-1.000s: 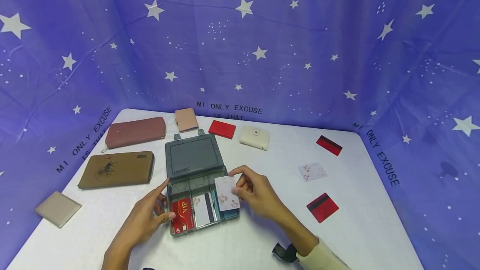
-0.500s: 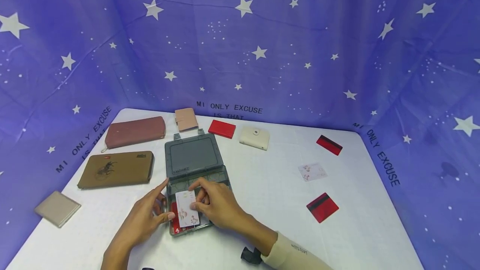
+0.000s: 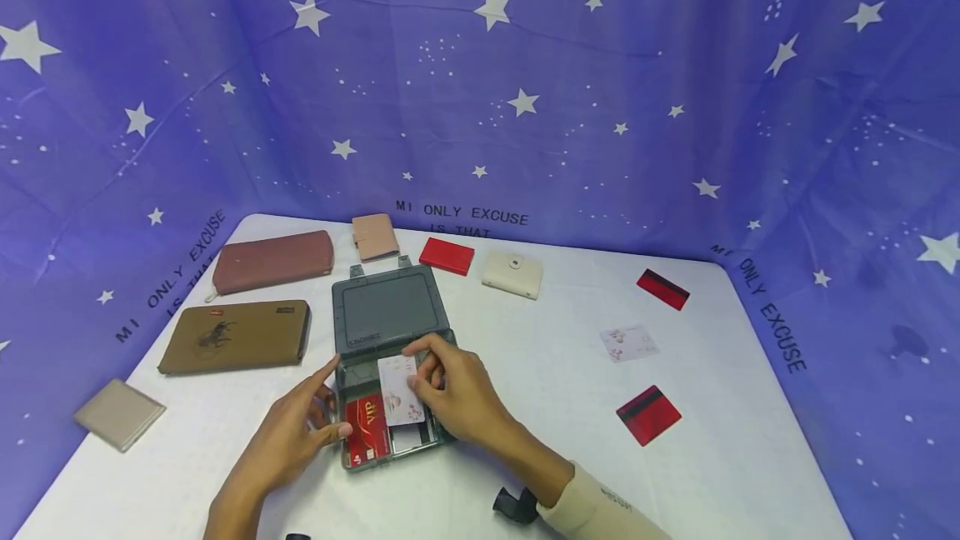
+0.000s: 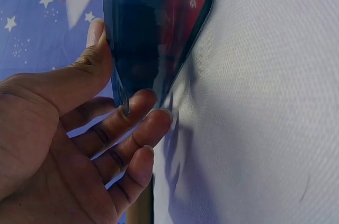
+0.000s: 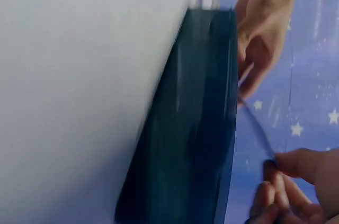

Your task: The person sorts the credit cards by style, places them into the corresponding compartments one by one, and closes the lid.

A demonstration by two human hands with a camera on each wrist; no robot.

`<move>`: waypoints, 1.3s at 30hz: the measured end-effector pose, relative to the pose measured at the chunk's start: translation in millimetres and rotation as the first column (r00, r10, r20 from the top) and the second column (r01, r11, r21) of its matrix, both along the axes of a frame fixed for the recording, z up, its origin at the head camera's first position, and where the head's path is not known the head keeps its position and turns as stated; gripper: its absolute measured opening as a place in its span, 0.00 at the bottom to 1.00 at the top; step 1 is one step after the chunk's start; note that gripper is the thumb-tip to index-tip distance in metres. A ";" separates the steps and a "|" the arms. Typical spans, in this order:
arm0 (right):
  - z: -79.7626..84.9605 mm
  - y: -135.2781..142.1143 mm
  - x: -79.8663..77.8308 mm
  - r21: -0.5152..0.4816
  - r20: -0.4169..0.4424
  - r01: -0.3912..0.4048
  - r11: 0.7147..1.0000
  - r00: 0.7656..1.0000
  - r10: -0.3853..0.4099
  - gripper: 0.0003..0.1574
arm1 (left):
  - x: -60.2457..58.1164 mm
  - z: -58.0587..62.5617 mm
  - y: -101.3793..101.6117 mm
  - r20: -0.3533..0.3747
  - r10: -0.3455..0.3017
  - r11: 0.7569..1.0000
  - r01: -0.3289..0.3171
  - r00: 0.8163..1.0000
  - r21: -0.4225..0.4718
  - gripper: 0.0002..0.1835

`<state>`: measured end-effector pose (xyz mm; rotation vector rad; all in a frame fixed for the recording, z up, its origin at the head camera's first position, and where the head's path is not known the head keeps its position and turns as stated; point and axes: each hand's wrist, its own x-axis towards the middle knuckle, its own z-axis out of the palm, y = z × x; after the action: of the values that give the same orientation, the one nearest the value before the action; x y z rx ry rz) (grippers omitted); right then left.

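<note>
A grey see-through plastic box (image 3: 390, 311) lies with its lid folded back and divided compartments in front. My left hand (image 3: 296, 427) grips its left side; in the left wrist view the thumb presses the rim and the other fingers touch the side wall (image 4: 140, 33). Between thumb and fingers, my right hand (image 3: 465, 394) pinches a white patterned card (image 3: 401, 390), held tilted over the middle compartment. Below it another white card (image 3: 408, 438) is partly hidden. A red VIP card (image 3: 366, 432) lies in the left compartment. The right compartment is mostly hidden behind my right hand.
Two red cards (image 3: 649, 415) (image 3: 663, 289) and a pale card (image 3: 628, 343) lie at right. Behind the box are a pink wallet (image 3: 375, 237), a red case (image 3: 447, 257) and a cream wallet (image 3: 512, 274). At left lie brown (image 3: 273, 262), olive (image 3: 236, 337) and beige (image 3: 120, 415) wallets.
My right hand has carried the white card left from the right compartment to over the red VIP card, then back a little right to the middle compartment. The left hand has stayed put.
</note>
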<state>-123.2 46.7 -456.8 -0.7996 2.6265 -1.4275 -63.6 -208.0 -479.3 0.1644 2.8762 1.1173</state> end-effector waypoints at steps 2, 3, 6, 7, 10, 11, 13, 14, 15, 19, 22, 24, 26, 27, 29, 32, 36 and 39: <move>-0.7 6.4 -1.4 0.067 -0.010 0.018 0.998 1.000 -0.017 0.19 | 0.2 0.2 -1.1 -0.003 0.000 1.000 0.000 1.000 0.000 0.53; -2.4 8.0 -1.5 0.106 -0.019 0.018 0.994 1.000 -0.016 0.19 | 0.3 0.1 -1.8 -0.008 -0.001 1.000 0.001 1.000 -0.002 0.53; -9.0 7.0 1.4 0.253 -0.113 0.008 0.967 0.993 0.021 0.18 | 0.3 -0.7 -3.4 -0.027 -0.003 1.000 0.003 1.000 0.003 0.53; -11.2 5.5 2.8 0.310 -0.169 0.016 0.951 0.985 0.039 0.17 | 0.3 -1.0 -3.8 -0.033 -0.003 1.000 0.003 0.999 0.004 0.53; -16.5 1.9 5.8 0.455 -0.330 0.056 0.889 0.938 0.110 0.14 | 0.0 -1.8 -4.3 -0.041 -0.004 1.000 0.005 0.999 0.007 0.54; -17.5 2.0 6.5 0.487 -0.360 0.064 0.871 0.924 0.133 0.15 | 0.0 -1.9 -4.3 -0.043 -0.007 1.000 0.007 0.999 0.008 0.54; -18.8 5.0 5.9 0.509 -0.362 0.044 0.859 0.917 0.168 0.15 | 0.6 -2.1 -4.1 -0.038 -0.005 1.000 0.006 0.999 0.006 0.53; -18.6 8.1 4.9 0.495 -0.335 0.013 0.869 0.926 0.176 0.16 | 0.9 -2.1 -3.9 -0.032 -0.004 1.000 0.004 0.999 0.005 0.53; -17.5 12.1 3.3 0.467 -0.302 -0.018 0.884 0.936 0.178 0.17 | 1.3 -1.9 -3.8 -0.029 -0.003 1.000 0.004 1.000 0.004 0.53; -8.6 40.9 -12.8 0.258 -0.175 -0.100 0.961 0.973 0.149 0.15 | 1.7 -1.4 -3.1 -0.031 0.000 1.000 0.000 1.000 0.011 0.53; -1.9 78.4 -31.9 0.134 -0.082 -0.114 0.984 0.989 0.126 0.16 | 1.2 -1.5 -2.6 -0.046 -0.008 1.000 0.009 0.999 0.020 0.53; 0.7 110.6 -45.4 0.111 -0.013 -0.108 0.988 0.994 0.110 0.19 | 1.1 -1.5 -2.2 -0.050 -0.011 1.000 0.013 0.999 0.023 0.52; 1.6 146.1 -58.3 0.135 0.039 -0.088 0.987 0.996 0.084 0.23 | 1.3 -1.4 -1.9 -0.048 -0.013 1.000 0.014 0.999 0.025 0.52; 1.6 164.1 -63.9 0.166 0.052 -0.067 0.984 0.997 0.060 0.25 | 1.4 -1.4 -1.9 -0.045 -0.011 1.000 0.012 0.999 0.026 0.52; 1.0 198.6 -73.1 0.247 0.060 -0.010 0.969 0.998 -0.006 0.30 | 1.4 -1.4 -1.8 -0.041 -0.010 1.000 0.011 0.999 0.027 0.52; -2.0 241.8 -81.7 0.374 0.043 0.093 0.923 0.992 -0.118 0.35 | 1.0 -1.5 -1.6 -0.035 -0.012 1.000 0.013 0.999 0.026 0.52; -5.6 273.5 -85.3 0.496 0.013 0.170 0.852 0.979 -0.203 0.35 | 0.3 -1.3 -1.4 -0.029 -0.014 1.000 0.015 0.999 0.023 0.52; -7.1 277.7 -84.8 0.535 -0.017 0.190 0.823 0.976 -0.215 0.31 | -0.5 -1.3 -1.6 -0.030 -0.016 1.000 0.017 0.999 0.021 0.52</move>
<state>-207.9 324.4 -464.0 -0.4216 2.9136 -0.6421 -64.1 -209.6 -480.7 0.2071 2.8841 1.1528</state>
